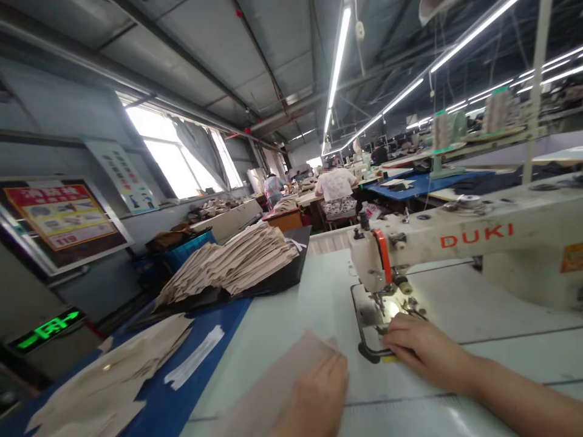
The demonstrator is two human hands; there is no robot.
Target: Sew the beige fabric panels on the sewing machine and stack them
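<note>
My left hand [319, 388] is smeared by motion over the pale table, its fingers closed on a beige fabric piece [277, 376] that trails to the left. My right hand [423, 352] rests at the front of the sewing machine's needle plate [371, 337], just below the lit needle area. Its fingers are bent and pressed together; whatever lies between them is hidden. Above them is the head of the white sewing machine [368, 261], marked DUKI, with an orange guard at its side.
A stack of beige fabric pieces [237, 258] lies on black material at the back left. More cut pieces [109, 376] and a white strip [195, 358] lie on the blue surface [214, 346]. Ahead, a person in a white top [336, 185] sits at another table.
</note>
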